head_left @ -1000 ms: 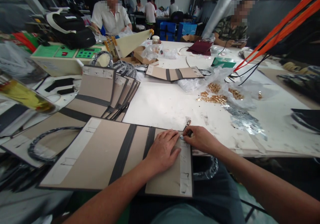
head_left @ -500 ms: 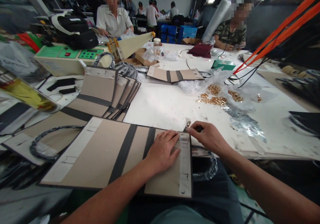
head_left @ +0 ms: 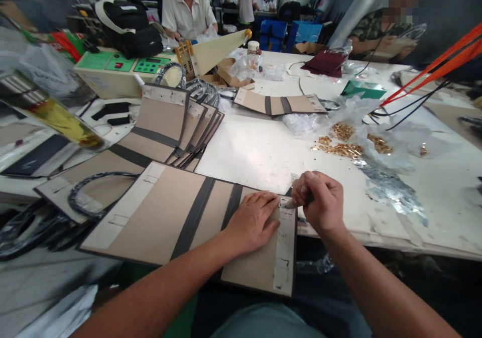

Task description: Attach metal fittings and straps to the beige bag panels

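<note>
A beige board panel (head_left: 167,197) with dark cross strips (head_left: 194,217) and white taped ends lies open in front of me, its near edge over my lap. My left hand (head_left: 254,217) rests flat on its right part, fingers stretched toward the white end strip (head_left: 285,257). At that strip's far corner my right hand (head_left: 320,197) is closed in a fist. From it a short pale tip (head_left: 289,204) meets the strip; what it belongs to is hidden by the fingers. Clear plastic wrapping (head_left: 316,265) shows beneath the panel's right edge.
A stack of similar panels (head_left: 161,109) and a wrapped handle loop (head_left: 75,197) lie left, near a tilted bottle (head_left: 56,114). Gold-coloured fittings (head_left: 344,149) and flat silver pieces (head_left: 395,187) lie right. A co-worker (head_left: 188,11) sits behind a green-topped machine (head_left: 109,74).
My right hand has turned from pinching a small metal piece into a fist over the panel's far corner. My left hand stays flat on the panel. The whole view has shifted a little.
</note>
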A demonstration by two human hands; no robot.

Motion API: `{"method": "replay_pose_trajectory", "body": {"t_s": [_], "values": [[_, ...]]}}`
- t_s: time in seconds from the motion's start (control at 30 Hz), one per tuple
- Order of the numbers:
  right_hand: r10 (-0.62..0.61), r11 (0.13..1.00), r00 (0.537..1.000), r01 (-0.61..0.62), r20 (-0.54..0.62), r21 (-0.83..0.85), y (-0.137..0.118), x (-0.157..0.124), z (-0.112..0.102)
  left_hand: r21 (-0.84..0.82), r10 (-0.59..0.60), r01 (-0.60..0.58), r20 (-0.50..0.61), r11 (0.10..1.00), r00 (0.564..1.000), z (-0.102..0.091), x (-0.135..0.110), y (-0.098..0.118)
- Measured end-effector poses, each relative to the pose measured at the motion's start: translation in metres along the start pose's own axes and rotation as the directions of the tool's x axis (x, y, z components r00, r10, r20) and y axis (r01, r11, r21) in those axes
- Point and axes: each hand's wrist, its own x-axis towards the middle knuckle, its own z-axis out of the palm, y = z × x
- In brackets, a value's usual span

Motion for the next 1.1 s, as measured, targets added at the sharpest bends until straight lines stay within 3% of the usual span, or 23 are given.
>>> {"method": "replay_pose_trajectory", "body": {"t_s": [0.13,0.27,0.47,0.6,0.77,0.93,1.1], "values": [[-0.010,0.992,0.997,0.019,0.073,-0.121,-0.002,0.002,-0.001,-0.003,0.004,-0.004,-0.006,1.000,1.000,0.000,0.000,0.000],[0.073,0.972,0.988,-0.040,0.137,-0.233,-0.004,0.004,0.002,-0.012,0.000,0.000,0.002,1.000,1.000,-0.001,0.000,0.000],[0.020,0.973,0.975,0.032,0.219,-0.230,-0.018,0.011,0.021,-0.033,0.017,-0.017,-0.003,0.999,1.000,-0.002,-0.002,0.000],[0.130,0.927,0.948,-0.011,0.291,-0.376,-0.017,0.016,0.027,-0.053,-0.010,0.010,-0.004,0.999,1.000,-0.003,-0.002,0.000],[0.028,0.960,0.956,0.055,0.291,-0.274,-0.017,0.013,0.023,-0.056,0.012,-0.013,-0.011,0.998,1.000,-0.004,-0.002,0.000],[0.067,0.966,0.964,0.003,0.259,-0.260,-0.015,0.005,0.016,-0.046,0.006,-0.006,0.005,0.999,1.000,-0.004,-0.002,0.000],[-0.061,0.987,0.972,0.093,0.226,-0.132,-0.020,0.001,0.011,-0.047,-0.004,0.004,0.001,0.999,1.000,-0.004,-0.001,0.001]]}}
